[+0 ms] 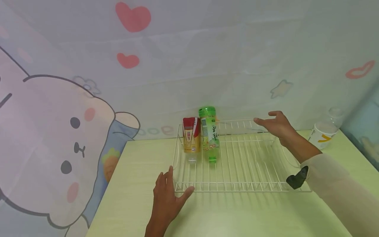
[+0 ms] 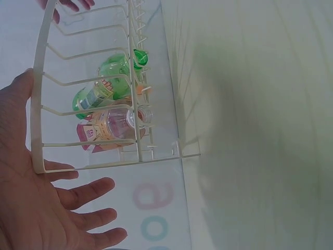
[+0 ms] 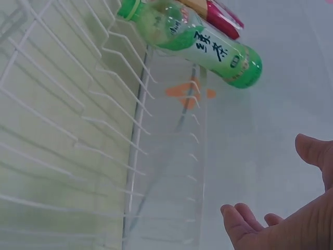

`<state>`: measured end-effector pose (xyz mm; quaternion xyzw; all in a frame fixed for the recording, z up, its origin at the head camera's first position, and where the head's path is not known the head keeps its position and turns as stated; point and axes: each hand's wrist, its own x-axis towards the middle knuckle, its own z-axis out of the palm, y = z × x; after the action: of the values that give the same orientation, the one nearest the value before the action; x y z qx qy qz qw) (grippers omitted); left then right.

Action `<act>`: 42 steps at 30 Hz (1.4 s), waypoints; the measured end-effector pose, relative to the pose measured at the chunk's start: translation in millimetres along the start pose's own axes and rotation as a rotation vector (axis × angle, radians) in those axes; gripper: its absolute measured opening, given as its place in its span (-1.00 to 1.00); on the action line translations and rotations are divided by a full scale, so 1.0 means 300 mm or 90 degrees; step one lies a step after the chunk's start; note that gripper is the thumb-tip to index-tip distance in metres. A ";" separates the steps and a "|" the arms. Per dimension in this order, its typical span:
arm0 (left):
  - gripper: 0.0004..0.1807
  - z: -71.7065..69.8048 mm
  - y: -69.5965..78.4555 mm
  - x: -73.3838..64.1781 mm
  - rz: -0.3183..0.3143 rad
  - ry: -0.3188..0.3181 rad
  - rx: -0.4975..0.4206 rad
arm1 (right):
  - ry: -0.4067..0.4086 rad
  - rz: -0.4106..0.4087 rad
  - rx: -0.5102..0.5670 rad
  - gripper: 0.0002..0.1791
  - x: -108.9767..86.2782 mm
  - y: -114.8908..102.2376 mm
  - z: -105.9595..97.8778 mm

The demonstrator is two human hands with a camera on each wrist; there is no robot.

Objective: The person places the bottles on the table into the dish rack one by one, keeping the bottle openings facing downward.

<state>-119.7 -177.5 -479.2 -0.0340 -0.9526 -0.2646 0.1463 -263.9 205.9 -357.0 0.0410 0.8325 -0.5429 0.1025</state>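
A white wire rack (image 1: 234,190) stands on the table. Cap down in its back left part leans a green tea bottle (image 1: 209,128), beside a red-and-gold tube (image 1: 191,135) with a clear end pointing down. My left hand (image 1: 167,200) is at the rack's front left corner, fingers spread outside the wire. In the left wrist view its thumb lies against the rack's rail (image 2: 37,114). Over the rack's back right corner is my right hand (image 1: 273,125), thumb and fingers apart with nothing between them, as the right wrist view also shows.
A clear bottle (image 1: 325,130) with a white label and yellow mark stands on the table right of the rack. Behind the table (image 1: 133,184) hangs a wall cloth (image 1: 189,65) printed with hearts and a cartoon animal. The table's right edge drops off beyond the clear bottle.
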 end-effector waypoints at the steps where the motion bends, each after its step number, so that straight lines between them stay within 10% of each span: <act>1: 0.13 0.000 -0.001 0.000 -0.001 -0.001 0.002 | 0.006 0.001 0.002 0.14 -0.004 0.005 -0.010; 16: 0.10 -0.001 -0.004 0.001 0.015 0.011 0.004 | 0.137 -0.009 0.018 0.14 -0.117 0.138 -0.183; 30: 0.11 0.002 -0.009 0.001 -0.009 -0.017 -0.006 | 0.299 0.134 0.056 0.28 -0.134 0.330 -0.308; 42: 0.11 0.008 -0.009 -0.005 -0.012 -0.014 -0.016 | 0.245 0.189 0.083 0.33 -0.045 0.517 -0.344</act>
<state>-119.3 -178.4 -483.0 -0.0294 -0.9509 -0.2779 0.1330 -236.0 363.7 -452.9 0.2724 0.7848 -0.5564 0.0178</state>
